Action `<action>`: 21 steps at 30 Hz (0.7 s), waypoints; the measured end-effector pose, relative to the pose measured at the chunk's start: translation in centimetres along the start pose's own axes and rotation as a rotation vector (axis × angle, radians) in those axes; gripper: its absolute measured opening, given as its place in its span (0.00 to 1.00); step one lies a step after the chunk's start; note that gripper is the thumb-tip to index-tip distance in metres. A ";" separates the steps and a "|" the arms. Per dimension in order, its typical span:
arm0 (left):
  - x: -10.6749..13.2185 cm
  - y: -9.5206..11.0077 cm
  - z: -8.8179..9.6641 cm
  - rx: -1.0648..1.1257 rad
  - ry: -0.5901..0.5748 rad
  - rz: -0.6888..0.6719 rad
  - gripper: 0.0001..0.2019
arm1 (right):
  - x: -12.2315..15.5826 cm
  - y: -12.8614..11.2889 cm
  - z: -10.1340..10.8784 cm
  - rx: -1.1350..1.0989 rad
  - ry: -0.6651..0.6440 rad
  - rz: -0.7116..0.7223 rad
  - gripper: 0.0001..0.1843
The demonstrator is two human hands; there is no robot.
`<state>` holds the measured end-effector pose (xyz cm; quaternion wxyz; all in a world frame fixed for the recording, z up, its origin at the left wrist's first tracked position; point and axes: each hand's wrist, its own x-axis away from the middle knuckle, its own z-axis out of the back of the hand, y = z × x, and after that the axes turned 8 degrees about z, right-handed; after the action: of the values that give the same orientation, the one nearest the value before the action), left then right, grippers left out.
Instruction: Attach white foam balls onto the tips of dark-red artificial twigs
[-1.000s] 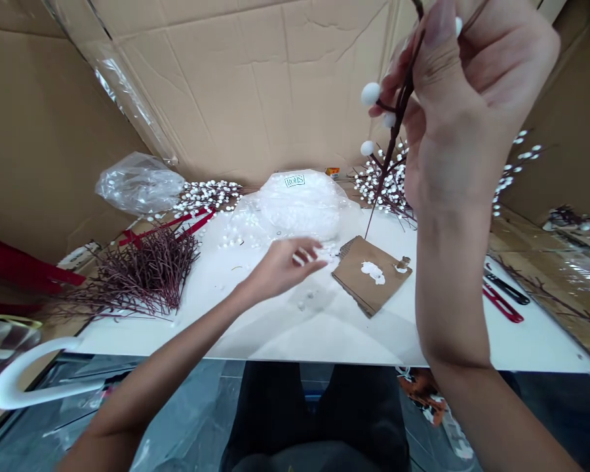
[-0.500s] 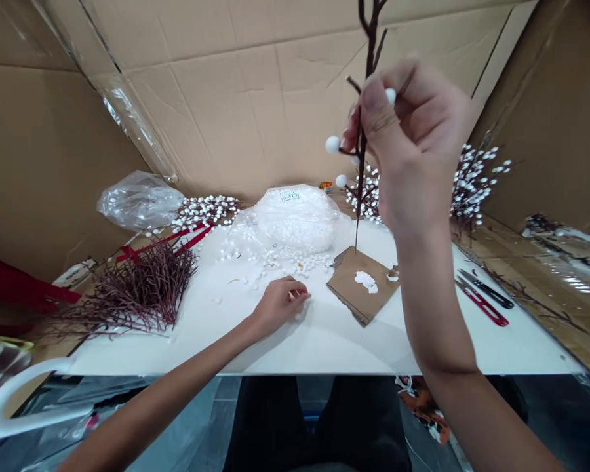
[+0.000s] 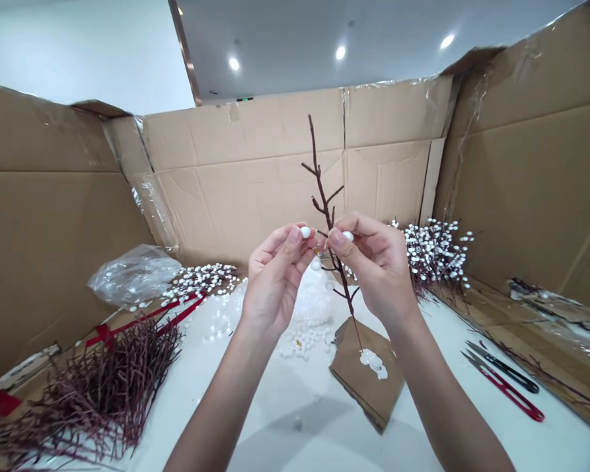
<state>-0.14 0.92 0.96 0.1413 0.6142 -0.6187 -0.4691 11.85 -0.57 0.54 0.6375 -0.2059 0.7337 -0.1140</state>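
A dark brown artificial branch (image 3: 316, 172) with short side twigs stands nearly upright, gripped midway by my right hand (image 3: 373, 259). White balls show on its lower twigs, and one white ball (image 3: 347, 235) shows by my right fingertips. My left hand (image 3: 275, 272) pinches another white ball (image 3: 305, 232) between thumb and fingers, close to a side twig at the left of the stem; whether ball and twig touch, I cannot tell. Beneath the branch lies a piece of brown cardboard (image 3: 361, 393) with a patch of white glue (image 3: 372, 362).
Bare brown branches (image 3: 122, 387) are heaped at left. Finished white-ball branches (image 3: 435, 252) stand at back right. Two thread snips, one with red handles (image 3: 516, 396) and one black (image 3: 511, 373), lie at right. Loose white balls (image 3: 299, 341) are scattered mid-table; cardboard walls (image 3: 255, 196) surround the table.
My left hand has risen from the table to beside the branch, now with a white ball in it. The branch and right hand are lower in view, and the camera looks higher.
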 end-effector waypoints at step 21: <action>-0.1 -0.4 0.4 0.004 -0.045 -0.029 0.07 | 0.4 -0.2 -0.8 0.100 -0.051 0.054 0.10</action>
<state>-0.19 1.23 0.51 0.1194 0.6125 -0.6137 -0.4836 11.09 -1.03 0.44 0.6683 -0.1567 0.7158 -0.1283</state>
